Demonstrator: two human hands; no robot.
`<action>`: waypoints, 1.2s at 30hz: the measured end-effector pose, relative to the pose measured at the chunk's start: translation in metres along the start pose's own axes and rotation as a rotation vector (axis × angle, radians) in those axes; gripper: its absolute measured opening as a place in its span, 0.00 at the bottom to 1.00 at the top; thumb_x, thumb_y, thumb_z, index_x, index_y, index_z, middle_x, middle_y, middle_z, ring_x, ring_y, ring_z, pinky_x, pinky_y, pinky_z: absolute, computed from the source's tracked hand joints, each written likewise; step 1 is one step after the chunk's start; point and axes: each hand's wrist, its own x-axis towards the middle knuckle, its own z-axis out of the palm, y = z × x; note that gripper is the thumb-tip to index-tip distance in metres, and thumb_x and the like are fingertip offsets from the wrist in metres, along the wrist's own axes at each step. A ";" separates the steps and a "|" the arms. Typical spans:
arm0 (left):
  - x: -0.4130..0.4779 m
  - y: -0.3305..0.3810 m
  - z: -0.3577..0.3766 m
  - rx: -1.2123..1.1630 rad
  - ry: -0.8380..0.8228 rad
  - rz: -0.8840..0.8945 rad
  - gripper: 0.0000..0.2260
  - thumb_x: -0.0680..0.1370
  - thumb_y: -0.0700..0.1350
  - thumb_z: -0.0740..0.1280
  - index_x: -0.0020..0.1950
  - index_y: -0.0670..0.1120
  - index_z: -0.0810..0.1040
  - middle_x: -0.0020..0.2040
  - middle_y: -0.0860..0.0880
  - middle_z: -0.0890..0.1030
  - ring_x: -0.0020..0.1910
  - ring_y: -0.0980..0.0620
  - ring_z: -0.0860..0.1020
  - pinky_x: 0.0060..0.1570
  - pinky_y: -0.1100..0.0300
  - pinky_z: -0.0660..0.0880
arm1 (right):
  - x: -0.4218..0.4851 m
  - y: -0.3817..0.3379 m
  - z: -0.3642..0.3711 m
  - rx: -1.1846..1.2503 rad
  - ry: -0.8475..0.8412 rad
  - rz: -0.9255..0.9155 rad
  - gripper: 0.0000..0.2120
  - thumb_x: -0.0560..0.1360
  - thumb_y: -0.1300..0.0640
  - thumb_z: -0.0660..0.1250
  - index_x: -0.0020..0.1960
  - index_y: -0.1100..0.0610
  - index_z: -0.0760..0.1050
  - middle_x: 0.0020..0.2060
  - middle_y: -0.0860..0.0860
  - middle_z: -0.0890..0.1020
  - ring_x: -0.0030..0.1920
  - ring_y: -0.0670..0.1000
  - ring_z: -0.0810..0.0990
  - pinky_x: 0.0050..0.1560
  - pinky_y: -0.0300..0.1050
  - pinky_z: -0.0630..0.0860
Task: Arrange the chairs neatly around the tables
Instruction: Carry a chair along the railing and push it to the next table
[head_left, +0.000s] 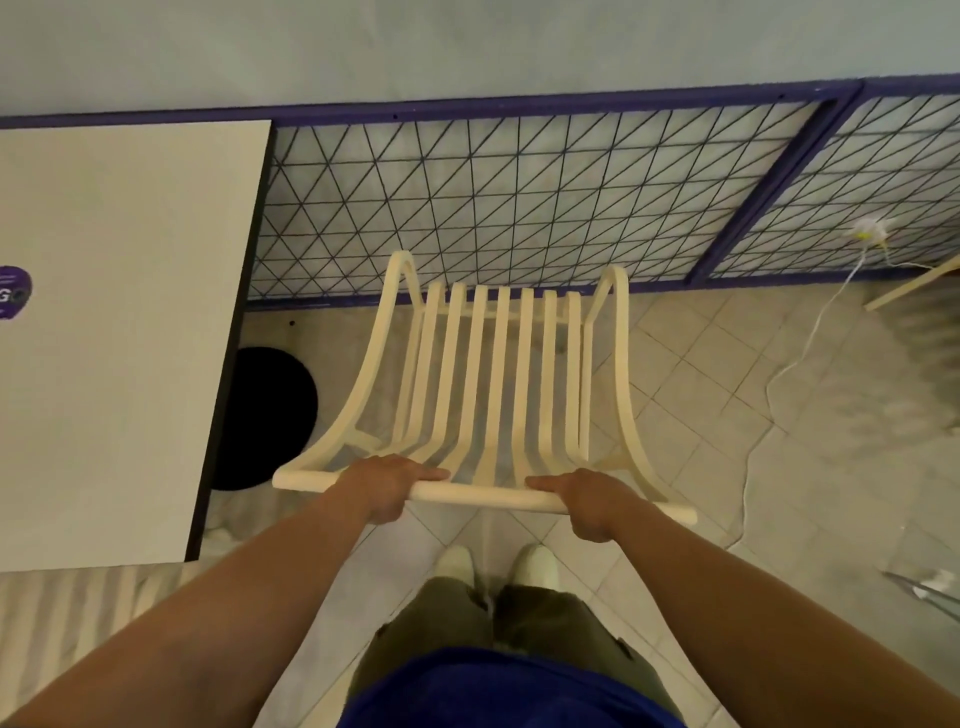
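Note:
A cream slatted chair (493, 374) stands on the tiled floor in front of me, its seat facing a wire-mesh fence. My left hand (387, 486) and my right hand (589, 501) both grip the chair's top rail, left and right of its middle. A white square table (119, 338) with a dark edge sits to the left of the chair, a small gap between them. The table's round black base (270, 415) shows under its right edge.
The purple-framed mesh fence (519, 208) runs across just beyond the chair. A white cable (800, 364) trails over the floor at the right from a plug on the fence. Part of another cream chair (914, 283) shows at the far right. Another slatted seat (93, 603) lies at lower left.

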 end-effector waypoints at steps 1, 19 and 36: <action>0.001 -0.001 0.000 -0.006 0.003 0.006 0.39 0.78 0.36 0.65 0.73 0.75 0.56 0.69 0.51 0.75 0.55 0.49 0.78 0.44 0.59 0.70 | 0.000 0.000 -0.001 0.000 0.005 0.002 0.40 0.74 0.65 0.67 0.75 0.35 0.56 0.60 0.52 0.76 0.53 0.52 0.77 0.56 0.48 0.76; 0.003 0.000 -0.004 0.016 -0.027 0.046 0.40 0.76 0.35 0.66 0.75 0.71 0.57 0.63 0.50 0.76 0.47 0.50 0.75 0.44 0.56 0.74 | 0.006 -0.002 0.008 0.012 0.054 0.126 0.38 0.75 0.62 0.68 0.74 0.33 0.57 0.63 0.50 0.75 0.54 0.50 0.76 0.58 0.48 0.75; -0.002 0.019 0.009 -0.049 0.013 -0.045 0.40 0.77 0.34 0.65 0.74 0.74 0.56 0.61 0.52 0.77 0.40 0.55 0.71 0.39 0.60 0.70 | 0.007 0.023 -0.005 -0.068 -0.011 -0.008 0.38 0.75 0.64 0.67 0.76 0.36 0.56 0.60 0.52 0.75 0.53 0.52 0.77 0.58 0.48 0.75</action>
